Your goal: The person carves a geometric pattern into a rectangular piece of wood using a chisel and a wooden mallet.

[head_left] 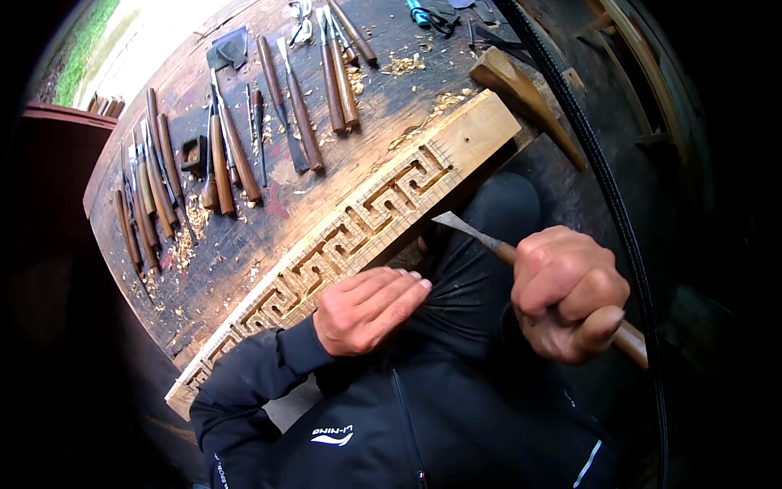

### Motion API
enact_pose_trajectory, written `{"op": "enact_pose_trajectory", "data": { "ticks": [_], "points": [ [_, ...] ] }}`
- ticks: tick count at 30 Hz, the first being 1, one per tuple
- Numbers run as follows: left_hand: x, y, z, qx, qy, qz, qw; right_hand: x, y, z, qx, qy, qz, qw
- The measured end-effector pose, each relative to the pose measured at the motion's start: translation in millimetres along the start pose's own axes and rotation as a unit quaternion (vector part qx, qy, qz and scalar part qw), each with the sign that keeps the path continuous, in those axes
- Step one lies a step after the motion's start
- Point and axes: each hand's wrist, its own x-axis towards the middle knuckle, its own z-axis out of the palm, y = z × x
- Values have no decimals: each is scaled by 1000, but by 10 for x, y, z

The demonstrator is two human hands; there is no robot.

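My right hand [570, 297] is wrapped round the wooden handle of a flat chisel [476, 232], its blade pointing up and left toward a long pale board [481, 122]. The board lies diagonally along the bench edge, with a pencilled grid and a carved stepped key pattern. My left hand [366, 310] lies over the board's near edge, fingers stretched out side by side, holding nothing that I can see. A wooden mallet [533, 114] lies beside the board's far right end.
Several wooden-handled chisels [220, 163] lie in rows on the worn bench [269, 220] among shavings [407, 63], with a small dark box [193, 153]. A black braided cord [595, 163] runs down the right side. My legs [481, 253] are beneath the board's near side.
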Motion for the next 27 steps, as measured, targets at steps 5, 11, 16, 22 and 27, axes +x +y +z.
{"op": "enact_pose_trajectory", "data": {
  "ticks": [5, 11, 16, 22, 27],
  "points": [
    [-310, 84, -103, 253, 23, -156, 954, -166, -15, -97, 1, -13, 30, 999],
    [-578, 109, -128, 271, 34, -332, 903, -252, 101, -141, 49, 22, 35, 998],
    [-592, 68, -68, 261, 55, -332, 905, -328, 173, -201, 89, 62, 65, 992],
    [-623, 7, -81, 269, 64, -295, 915, -346, 183, -245, 118, 80, 67, 988],
    [-579, 89, -111, 289, 27, -282, 915, -373, 260, -282, 130, 75, 66, 986]
  ]
}}
